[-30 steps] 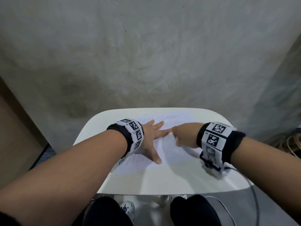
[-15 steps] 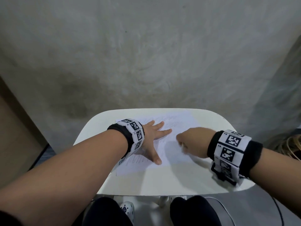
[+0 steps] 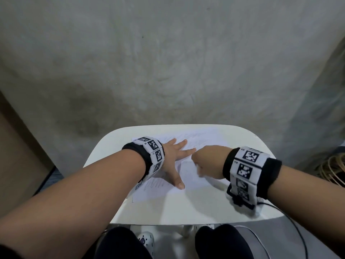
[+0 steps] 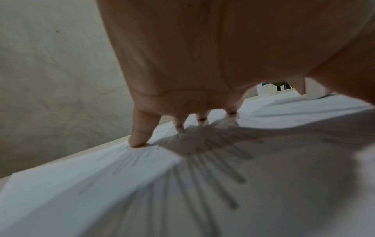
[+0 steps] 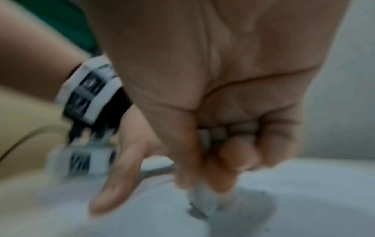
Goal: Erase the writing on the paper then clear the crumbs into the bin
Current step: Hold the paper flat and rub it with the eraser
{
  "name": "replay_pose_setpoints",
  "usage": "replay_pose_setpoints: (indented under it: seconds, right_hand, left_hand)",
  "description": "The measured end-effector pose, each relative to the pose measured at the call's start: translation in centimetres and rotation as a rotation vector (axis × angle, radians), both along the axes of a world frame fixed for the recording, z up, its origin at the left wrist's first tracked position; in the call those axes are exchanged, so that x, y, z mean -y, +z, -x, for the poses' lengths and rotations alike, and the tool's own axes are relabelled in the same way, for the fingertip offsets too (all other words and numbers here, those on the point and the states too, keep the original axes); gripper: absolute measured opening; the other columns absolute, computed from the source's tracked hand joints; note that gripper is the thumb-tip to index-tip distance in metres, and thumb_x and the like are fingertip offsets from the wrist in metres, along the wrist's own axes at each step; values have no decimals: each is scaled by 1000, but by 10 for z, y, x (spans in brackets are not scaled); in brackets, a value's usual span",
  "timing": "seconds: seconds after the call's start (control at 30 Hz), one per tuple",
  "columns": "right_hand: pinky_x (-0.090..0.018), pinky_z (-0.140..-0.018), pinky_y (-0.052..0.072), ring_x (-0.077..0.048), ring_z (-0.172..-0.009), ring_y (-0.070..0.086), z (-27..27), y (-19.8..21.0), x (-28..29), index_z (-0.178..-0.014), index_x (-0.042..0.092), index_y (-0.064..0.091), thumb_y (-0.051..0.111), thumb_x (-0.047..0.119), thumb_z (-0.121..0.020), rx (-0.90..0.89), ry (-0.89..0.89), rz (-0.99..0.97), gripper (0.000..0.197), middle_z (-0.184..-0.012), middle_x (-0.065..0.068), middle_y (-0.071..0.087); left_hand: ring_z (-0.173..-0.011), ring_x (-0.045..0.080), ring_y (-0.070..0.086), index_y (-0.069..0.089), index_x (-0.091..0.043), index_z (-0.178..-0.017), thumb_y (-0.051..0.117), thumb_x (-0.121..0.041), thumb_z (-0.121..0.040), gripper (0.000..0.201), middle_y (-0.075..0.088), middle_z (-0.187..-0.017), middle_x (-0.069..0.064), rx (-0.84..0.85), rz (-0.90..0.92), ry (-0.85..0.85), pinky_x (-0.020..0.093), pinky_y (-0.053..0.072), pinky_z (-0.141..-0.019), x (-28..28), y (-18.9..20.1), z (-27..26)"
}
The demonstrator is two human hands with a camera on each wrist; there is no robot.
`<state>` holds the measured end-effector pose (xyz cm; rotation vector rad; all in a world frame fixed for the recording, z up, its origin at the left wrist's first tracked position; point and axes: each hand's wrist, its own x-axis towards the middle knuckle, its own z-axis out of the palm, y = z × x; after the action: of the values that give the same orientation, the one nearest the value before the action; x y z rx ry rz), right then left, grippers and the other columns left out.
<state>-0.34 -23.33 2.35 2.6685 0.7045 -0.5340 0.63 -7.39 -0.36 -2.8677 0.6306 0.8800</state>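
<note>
A white sheet of paper (image 3: 188,171) with pencil strokes lies on a small white table (image 3: 186,208). My left hand (image 3: 174,159) lies flat on the paper with its fingers spread and pins it down; the left wrist view shows the fingertips (image 4: 140,141) pressing on the sheet (image 4: 142,184) over grey pencil lines. My right hand (image 3: 205,161) is curled into a fist just right of the left fingers. It pinches a white eraser (image 5: 205,202) whose dark tip touches the paper (image 5: 304,200). The right wrist view is blurred by motion.
The table stands against a grey concrete wall (image 3: 168,62). A brown panel (image 3: 16,156) stands at the left and coiled wire (image 3: 330,171) lies on the floor at the right. My knees (image 3: 214,242) and a cable (image 3: 291,221) are under the table's near edge.
My right hand with the eraser slid right and toward me across the paper, then back left near the left fingertips. The left hand stayed in place.
</note>
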Motion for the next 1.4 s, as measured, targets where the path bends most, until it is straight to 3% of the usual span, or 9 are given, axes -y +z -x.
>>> replay_pose_setpoints:
  seconds: [0.2,0.57,0.7,0.8,1.0,1.13,1.2,1.27,1.4]
  right_hand:
    - [-29,-73,43,-22,-81,54,-6,1,-2,-107,7,63,54,23,-92,34,-46,10,23,-90,-1,60]
    - [-29,-74,45,-22,-86,56,-2,6,-7,-113,8,63,51,22,-92,-15,-30,-12,27,-104,-4,66]
    - [-29,-79,41,-25,-104,58,13,8,-16,-113,15,58,57,17,-91,-34,20,25,22,-120,-4,62]
    - [-28,-73,36,-24,-89,54,20,5,-21,-121,9,57,51,19,-95,-66,43,-57,29,-111,-7,62]
    - [-25,-69,35,-27,-115,56,-3,7,-11,-133,9,48,45,19,-99,-20,-21,44,36,-129,-9,57]
    - [-28,-66,39,-23,-83,58,-7,11,-4,-108,9,53,46,18,-96,5,-33,116,17,-88,-3,59]
    - [-33,-76,45,-28,-99,60,3,11,-7,-110,16,53,48,18,-95,5,37,114,15,-105,-7,63]
    - [-30,-83,43,-27,-117,54,19,9,-16,-131,13,50,52,15,-95,-67,112,179,36,-126,-7,57]
    - [-27,-73,37,-22,-90,51,4,10,-13,-129,8,51,47,18,-97,-47,58,118,34,-114,-7,63]
  left_hand:
    - [-147,20,-27,-20,-48,-150,73,-71,-70,124,-32,-158,-14,1,1,-2,59,-4,-116,-2,-2,-1]
    - [-148,20,-26,-20,-47,-150,71,-72,-71,123,-31,-159,-13,14,-5,-8,58,-4,-117,-1,-3,0]
    - [-148,20,-26,-15,-48,-152,74,-69,-71,122,-30,-159,-12,21,18,2,56,-2,-118,1,-4,0]
    - [-148,21,-25,-12,-49,-152,75,-68,-70,121,-29,-160,-11,18,31,0,57,0,-118,1,-5,-2]
    - [-150,24,-20,-7,-46,-154,71,-70,-73,115,-24,-163,-7,44,77,-25,61,6,-119,11,-3,-7]
    - [-150,20,-19,-14,-51,-151,73,-71,-70,120,-24,-162,-11,47,44,-41,61,2,-117,2,-6,-6]
    - [-150,20,-20,-14,-50,-151,75,-69,-69,122,-26,-161,-13,20,50,-31,61,1,-117,-2,-9,-6]
    - [-149,20,-22,-10,-52,-151,78,-66,-68,121,-26,-161,-13,4,78,-18,60,1,-118,-2,-9,-7]
    - [-149,20,-22,-16,-53,-149,75,-69,-69,121,-28,-160,-13,9,48,-35,61,1,-118,-1,-6,-5]
